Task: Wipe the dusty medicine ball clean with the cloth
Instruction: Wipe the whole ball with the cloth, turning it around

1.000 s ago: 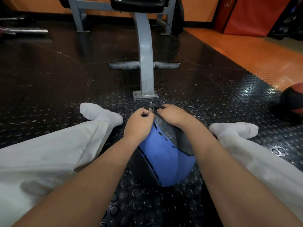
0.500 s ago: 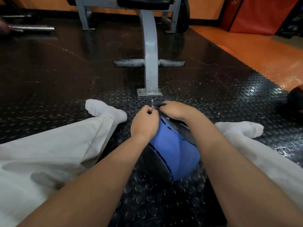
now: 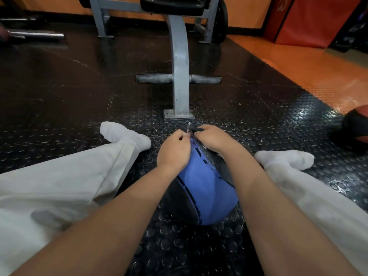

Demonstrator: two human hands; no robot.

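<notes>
A blue and black medicine ball (image 3: 207, 196) rests on the floor between my outstretched legs. A dark grey cloth (image 3: 212, 157) lies over its far right side, with its far end bunched at the top of the ball. My left hand (image 3: 174, 149) is curled into a fist on the ball's top, fingertips at the bunched cloth end. My right hand (image 3: 212, 137) lies over the cloth and pinches the same end. The two hands touch each other. The far side of the ball is hidden by them.
Black studded rubber matting (image 3: 258, 120) covers the floor. A grey bench post with a crossbar (image 3: 180, 80) stands just beyond the ball. A red and black ball (image 3: 356, 126) sits at the right edge. A steel bar (image 3: 35, 34) lies far left. Orange flooring (image 3: 318, 70) runs along the right.
Both hands have stayed at the top of the ball on the cloth's end, with only small finger movements. The view has shifted slightly.
</notes>
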